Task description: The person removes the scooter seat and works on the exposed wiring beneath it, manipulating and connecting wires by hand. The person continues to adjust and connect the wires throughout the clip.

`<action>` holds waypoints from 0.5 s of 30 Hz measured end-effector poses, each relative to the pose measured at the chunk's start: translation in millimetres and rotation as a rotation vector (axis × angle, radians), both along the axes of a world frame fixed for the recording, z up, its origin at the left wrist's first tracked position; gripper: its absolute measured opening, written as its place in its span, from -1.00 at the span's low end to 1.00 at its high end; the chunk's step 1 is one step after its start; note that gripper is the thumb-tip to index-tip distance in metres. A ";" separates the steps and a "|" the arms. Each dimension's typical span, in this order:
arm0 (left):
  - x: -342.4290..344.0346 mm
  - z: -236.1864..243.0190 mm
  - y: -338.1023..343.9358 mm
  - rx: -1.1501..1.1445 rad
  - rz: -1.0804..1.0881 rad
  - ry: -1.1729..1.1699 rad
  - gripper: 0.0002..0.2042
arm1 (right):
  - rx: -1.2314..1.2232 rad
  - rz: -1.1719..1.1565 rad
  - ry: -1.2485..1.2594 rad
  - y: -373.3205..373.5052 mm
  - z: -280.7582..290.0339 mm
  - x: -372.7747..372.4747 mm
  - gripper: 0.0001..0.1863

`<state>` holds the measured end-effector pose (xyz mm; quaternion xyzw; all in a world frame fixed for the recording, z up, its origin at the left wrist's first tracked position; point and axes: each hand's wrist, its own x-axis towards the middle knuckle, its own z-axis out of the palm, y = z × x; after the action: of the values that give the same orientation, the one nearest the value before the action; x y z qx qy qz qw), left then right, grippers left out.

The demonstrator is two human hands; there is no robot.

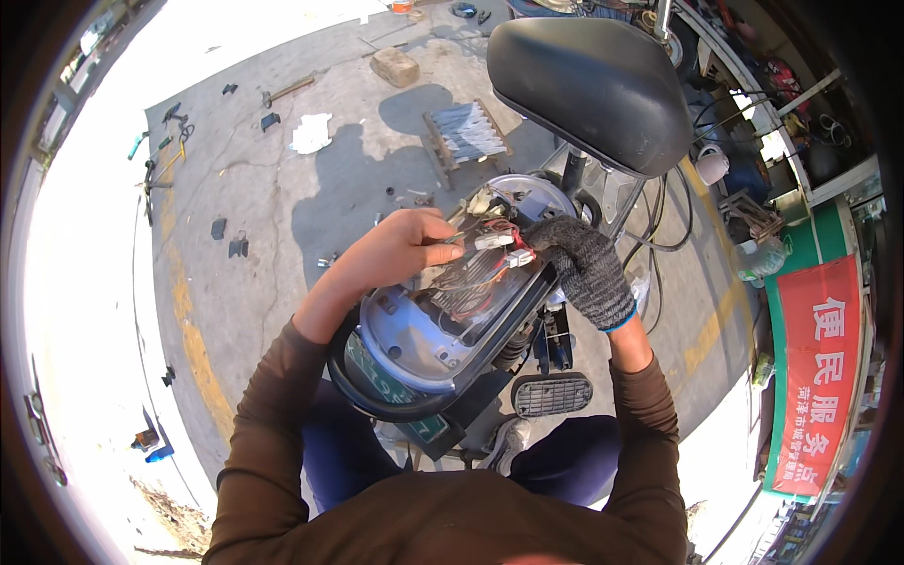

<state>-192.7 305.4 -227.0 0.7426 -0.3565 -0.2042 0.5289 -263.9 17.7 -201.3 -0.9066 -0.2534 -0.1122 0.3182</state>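
In front of me an electric scooter's rear body stands uncovered, with a pale blue-grey rim [407, 341] around a compartment of wiring. My bare left hand [403, 250] is over the compartment's left side, thumb and forefinger pinched on a thin wire. Across from it, my right hand [586, 271] wears a dark grey knit glove; its fingers curl onto the red wires [514, 235], and its fingertips are partly hidden. Between the hands lie two white plug connectors, one [492, 242] nearer the left hand and one [519, 257] nearer the glove.
The scooter's black saddle [589, 89] rises beyond the compartment; a black rear bar [350, 400] and green plate are near my knees. A slatted stool [468, 132], a brick-like block [395, 68], a hammer [288, 91] and scattered parts lie on the concrete. Black cables hang at right.
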 end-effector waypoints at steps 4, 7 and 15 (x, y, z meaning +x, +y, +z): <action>-0.4 2.0 8.0 0.010 -0.043 0.006 -0.82 | 0.217 -0.227 0.134 37.8 15.6 -2.7 -0.70; 2.1 -0.4 10.0 -0.098 -0.087 0.056 -0.81 | -0.049 -0.151 0.029 52.5 17.9 4.5 -0.54; 1.6 -4.5 17.8 -0.180 -0.083 0.082 -0.77 | -0.197 -0.117 0.049 50.0 15.2 -1.2 -0.54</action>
<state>-191.1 323.2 -231.5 0.6679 -0.3819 -0.2232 0.5986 -265.1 67.7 -186.1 -0.9492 -0.2019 -0.0829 0.2267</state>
